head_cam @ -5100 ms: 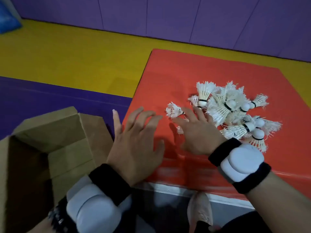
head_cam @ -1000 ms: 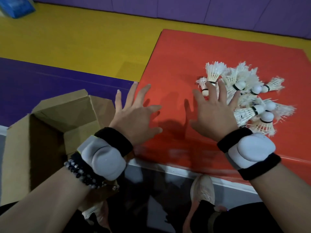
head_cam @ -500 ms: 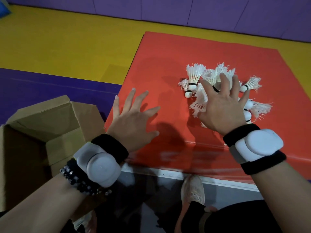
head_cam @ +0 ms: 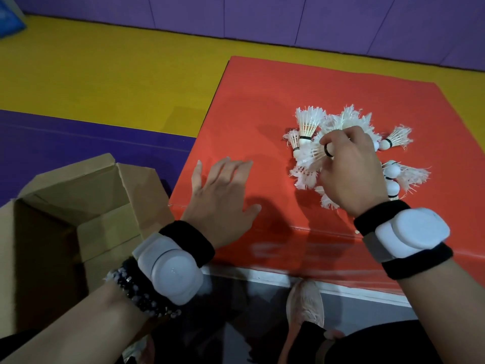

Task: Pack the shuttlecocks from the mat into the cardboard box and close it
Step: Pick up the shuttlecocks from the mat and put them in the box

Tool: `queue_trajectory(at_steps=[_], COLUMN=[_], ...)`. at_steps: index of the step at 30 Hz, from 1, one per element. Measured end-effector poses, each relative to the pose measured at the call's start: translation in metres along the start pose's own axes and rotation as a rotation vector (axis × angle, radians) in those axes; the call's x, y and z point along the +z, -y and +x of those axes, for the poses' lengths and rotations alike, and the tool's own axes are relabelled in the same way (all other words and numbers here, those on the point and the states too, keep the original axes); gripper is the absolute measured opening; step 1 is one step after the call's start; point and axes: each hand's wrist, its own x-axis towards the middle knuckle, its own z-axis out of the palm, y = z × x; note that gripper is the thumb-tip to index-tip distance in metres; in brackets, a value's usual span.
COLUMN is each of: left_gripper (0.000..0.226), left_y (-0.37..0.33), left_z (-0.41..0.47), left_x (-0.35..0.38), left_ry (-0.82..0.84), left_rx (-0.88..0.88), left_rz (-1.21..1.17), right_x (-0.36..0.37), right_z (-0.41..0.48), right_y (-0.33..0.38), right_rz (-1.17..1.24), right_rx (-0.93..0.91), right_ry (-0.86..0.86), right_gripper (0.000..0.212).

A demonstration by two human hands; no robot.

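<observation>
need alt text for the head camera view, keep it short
Seen from above, a person's right hand pinches one shuttlecock from a white pile on a red mat. The left hand is spread open over the mat's near left edge, with an open cardboard box to its left.
</observation>
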Motion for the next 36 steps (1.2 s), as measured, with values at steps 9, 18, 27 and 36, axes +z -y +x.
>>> queue_trajectory(at_steps=[9, 18, 27, 36], left_gripper=[0.045, 0.041, 0.021, 0.021], left_y=[-0.002, 0.006, 0.031, 0.045], left_z=[0.009, 0.016, 0.013, 0.006], left_x=[-0.004, -0.007, -0.017, -0.021], left_ry=[-0.213, -0.240, -0.345, -0.322], left_rx=[-0.096, -0.117, -0.127, -0.076], left_rz=[-0.271, -0.491, -0.211, -0.103], right_x=[0.000, 0.009, 0.036, 0.053], right_z=[-0.001, -0.009, -0.012, -0.014], right_y=[0.026, 0.056, 0.069, 0.073], right_rz=[0.381, 0.539, 0.280, 0.024], right_rx=[-0.044, -0.152, -0.177, -0.154], right_ry=[-0.053, 0.046, 0.266, 0.378], right_gripper=[0.026, 0.022, 0.056, 0.057])
